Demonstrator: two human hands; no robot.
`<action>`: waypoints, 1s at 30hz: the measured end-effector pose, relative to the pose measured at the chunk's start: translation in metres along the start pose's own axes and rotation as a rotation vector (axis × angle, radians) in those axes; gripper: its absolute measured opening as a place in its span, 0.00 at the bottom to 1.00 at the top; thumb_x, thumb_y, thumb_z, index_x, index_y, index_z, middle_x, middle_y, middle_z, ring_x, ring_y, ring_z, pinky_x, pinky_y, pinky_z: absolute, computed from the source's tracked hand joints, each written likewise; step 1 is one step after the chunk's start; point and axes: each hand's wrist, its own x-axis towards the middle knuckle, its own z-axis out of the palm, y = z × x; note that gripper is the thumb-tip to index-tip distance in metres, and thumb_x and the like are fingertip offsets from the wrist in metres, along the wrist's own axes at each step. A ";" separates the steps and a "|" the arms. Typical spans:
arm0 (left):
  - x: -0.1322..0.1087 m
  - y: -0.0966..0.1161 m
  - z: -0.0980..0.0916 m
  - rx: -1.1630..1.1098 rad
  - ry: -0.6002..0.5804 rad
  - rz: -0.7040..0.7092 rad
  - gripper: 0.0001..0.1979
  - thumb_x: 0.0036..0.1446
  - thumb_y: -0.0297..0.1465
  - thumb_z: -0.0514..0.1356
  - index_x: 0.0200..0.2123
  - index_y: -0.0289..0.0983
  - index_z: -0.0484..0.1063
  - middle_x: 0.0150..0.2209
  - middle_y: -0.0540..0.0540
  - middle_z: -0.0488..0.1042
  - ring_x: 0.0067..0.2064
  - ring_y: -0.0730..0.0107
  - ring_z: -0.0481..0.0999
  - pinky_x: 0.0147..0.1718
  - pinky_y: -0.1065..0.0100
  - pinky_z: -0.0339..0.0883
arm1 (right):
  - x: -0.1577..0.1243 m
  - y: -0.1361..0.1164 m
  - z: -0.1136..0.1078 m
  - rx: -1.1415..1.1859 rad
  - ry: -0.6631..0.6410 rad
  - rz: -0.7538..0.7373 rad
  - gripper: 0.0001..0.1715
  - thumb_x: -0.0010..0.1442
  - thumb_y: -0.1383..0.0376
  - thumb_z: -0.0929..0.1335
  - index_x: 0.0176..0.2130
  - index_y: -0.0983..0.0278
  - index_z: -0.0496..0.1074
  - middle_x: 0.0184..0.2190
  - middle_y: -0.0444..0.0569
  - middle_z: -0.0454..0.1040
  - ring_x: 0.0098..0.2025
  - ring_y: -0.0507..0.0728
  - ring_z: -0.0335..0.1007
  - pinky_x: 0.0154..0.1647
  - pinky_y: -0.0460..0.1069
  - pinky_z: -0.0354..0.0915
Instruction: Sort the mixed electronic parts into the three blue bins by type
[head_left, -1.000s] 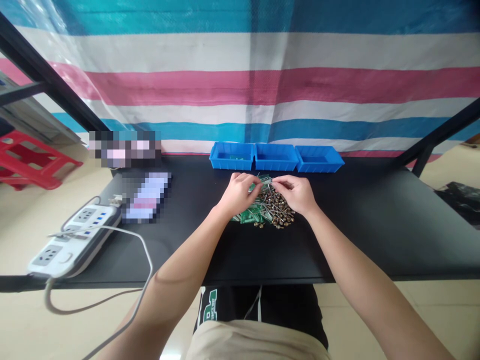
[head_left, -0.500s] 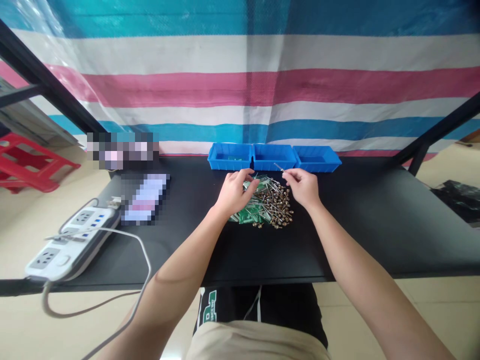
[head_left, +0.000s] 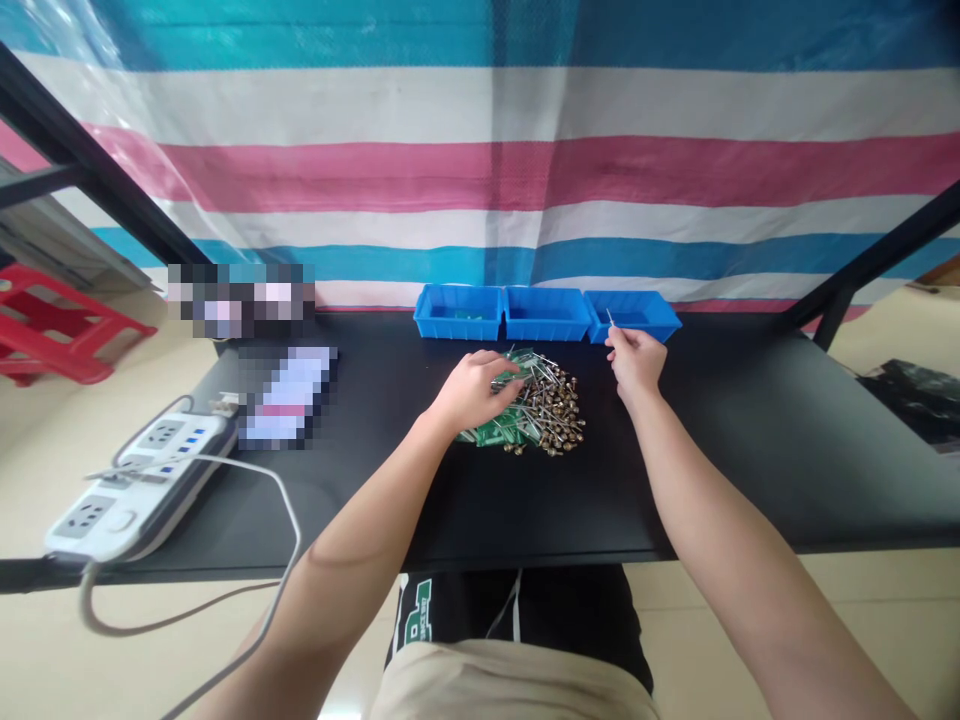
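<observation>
A pile of thin metal pins with brass-coloured heads lies on the black table, mixed with small green plastic pieces along its left side. My left hand rests over the pile's left part, thumb and fingers apart, holding nothing that I can see. My right hand is closed in a pinch on one metal pin, whose thin shank points up and away. That hand is at the front of the right blue bin; the pin's head is hidden in the fingers.
The middle blue bin and left blue bin stand in the same row; green pieces show inside the left one. A white power strip with a loose cable and a blurred phone lie on the table's left. Striped sheeting hangs behind.
My right hand has moved right with the pin, from in front of the middle bin to the right bin. My left hand has lowered slightly over the pile.
</observation>
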 end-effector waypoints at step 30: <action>-0.001 0.000 0.000 -0.007 -0.054 0.047 0.11 0.61 0.33 0.61 0.43 0.37 0.80 0.48 0.41 0.79 0.51 0.56 0.78 0.53 0.54 0.73 | -0.049 -0.057 -0.013 -0.372 -0.865 -0.500 0.13 0.52 0.57 0.73 0.32 0.64 0.78 0.23 0.44 0.71 0.26 0.52 0.65 0.30 0.48 0.60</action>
